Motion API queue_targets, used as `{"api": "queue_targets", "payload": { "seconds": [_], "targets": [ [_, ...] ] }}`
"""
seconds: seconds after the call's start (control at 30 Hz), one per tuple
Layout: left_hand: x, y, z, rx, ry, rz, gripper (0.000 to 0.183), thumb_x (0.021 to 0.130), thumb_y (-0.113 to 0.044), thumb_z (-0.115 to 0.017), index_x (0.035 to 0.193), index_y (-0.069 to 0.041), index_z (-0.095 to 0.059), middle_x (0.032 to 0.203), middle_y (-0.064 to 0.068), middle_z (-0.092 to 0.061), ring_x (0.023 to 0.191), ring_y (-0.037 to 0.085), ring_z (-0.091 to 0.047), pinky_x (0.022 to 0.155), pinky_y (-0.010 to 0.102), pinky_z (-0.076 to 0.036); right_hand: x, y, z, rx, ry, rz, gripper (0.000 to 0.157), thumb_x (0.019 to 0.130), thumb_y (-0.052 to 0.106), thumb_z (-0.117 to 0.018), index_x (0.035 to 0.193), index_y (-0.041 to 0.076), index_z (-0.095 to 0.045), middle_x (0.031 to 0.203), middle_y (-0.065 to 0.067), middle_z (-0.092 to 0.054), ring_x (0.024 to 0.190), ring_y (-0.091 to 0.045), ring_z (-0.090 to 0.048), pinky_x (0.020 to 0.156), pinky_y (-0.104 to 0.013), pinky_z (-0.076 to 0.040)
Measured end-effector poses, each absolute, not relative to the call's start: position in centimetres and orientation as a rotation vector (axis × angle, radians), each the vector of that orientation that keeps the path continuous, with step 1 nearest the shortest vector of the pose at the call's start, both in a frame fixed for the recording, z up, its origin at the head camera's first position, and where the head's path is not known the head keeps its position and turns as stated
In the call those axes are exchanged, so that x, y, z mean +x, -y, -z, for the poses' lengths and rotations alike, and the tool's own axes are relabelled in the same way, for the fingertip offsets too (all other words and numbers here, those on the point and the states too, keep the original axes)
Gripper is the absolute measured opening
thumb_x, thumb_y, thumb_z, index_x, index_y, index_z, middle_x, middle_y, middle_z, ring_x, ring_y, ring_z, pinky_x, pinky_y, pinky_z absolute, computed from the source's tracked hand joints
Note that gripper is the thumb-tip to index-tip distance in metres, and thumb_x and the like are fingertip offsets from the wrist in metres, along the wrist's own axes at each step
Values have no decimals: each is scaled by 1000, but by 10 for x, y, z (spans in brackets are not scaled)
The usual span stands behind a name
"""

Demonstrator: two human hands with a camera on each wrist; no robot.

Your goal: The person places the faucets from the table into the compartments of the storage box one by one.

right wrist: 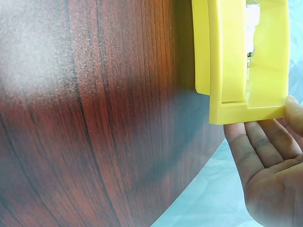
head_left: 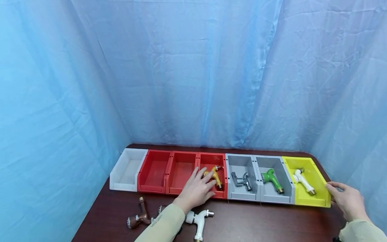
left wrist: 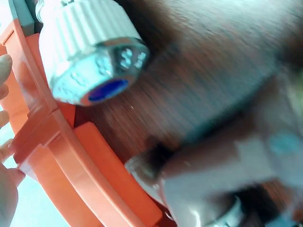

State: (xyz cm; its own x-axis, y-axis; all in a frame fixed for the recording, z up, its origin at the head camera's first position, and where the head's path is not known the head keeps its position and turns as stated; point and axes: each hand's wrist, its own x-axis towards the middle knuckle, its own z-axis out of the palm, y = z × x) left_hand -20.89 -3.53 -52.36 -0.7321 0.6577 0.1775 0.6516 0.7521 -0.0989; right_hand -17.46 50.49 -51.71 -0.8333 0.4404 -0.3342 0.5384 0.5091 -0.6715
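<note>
My left hand (head_left: 196, 190) reaches over a red bin (head_left: 224, 168), its fingers spread above a yellow faucet (head_left: 217, 176) that they partly hide. In the left wrist view its fingertips (left wrist: 5, 149) show at the edge beside the red bin walls. At the row's right end my right hand (head_left: 350, 200) holds the side of the yellow bin (head_left: 323, 198). The thumb (right wrist: 293, 113) lies at the rim and the fingers (right wrist: 244, 146) are against the outer wall. Inside that bin lies a white faucet (head_left: 304, 182).
Grey bins hold a chrome faucet (head_left: 242, 179) and a green faucet (head_left: 273, 180). Further left stand two red bins and a white bin (head_left: 128, 186). On the table (head_left: 257, 222), before the bins, lie a brown faucet (head_left: 143, 213) and another white faucet (head_left: 199, 222); the left sleeve covers part of this area.
</note>
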Motion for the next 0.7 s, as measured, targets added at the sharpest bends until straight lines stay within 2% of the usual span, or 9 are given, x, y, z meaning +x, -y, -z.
{"api": "queue_targets", "payload": {
  "seconds": [0.3, 0.47, 0.57, 0.7],
  "targets": [
    [-198, 52, 519, -1122, 2799, -3, 63, 91, -58, -70, 147, -30, -56, 160, 1, -43, 148, 33, -35, 121, 61, -27, -173, -494, 519, 941, -2680, 1209, 65, 107, 40, -52, 144, -13, -44, 132, -43, -49, 69, -20, -70, 65, -43, -62],
    [-190, 57, 514, -1158, 2839, 1, 69, 91, -62, -67, 152, -32, -51, 163, -1, -39, 151, 33, -30, 123, 59, -24, -172, -498, 515, 911, -2649, 1204, 73, 103, 49, -54, 144, -11, -45, 120, -39, -60, 70, -20, -71, 60, -41, -60],
    [-186, 60, 513, -1203, 2797, 1, 71, 90, -64, -66, 152, -32, -50, 163, 0, -39, 151, 35, -31, 122, 59, -26, -172, -502, 514, 881, -2631, 1206, 79, 101, 56, -55, 144, -10, -46, 114, -35, -64, 71, -19, -72, 59, -41, -59],
    [-178, 63, 513, -1259, 2749, 35, 74, 90, -66, -65, 153, -30, -49, 163, 1, -39, 150, 38, -31, 121, 60, -27, -173, -503, 515, 864, -2633, 1212, 80, 100, 56, -56, 144, -11, -46, 119, -38, -61, 71, -18, -72, 63, -40, -62]
  ]
}}
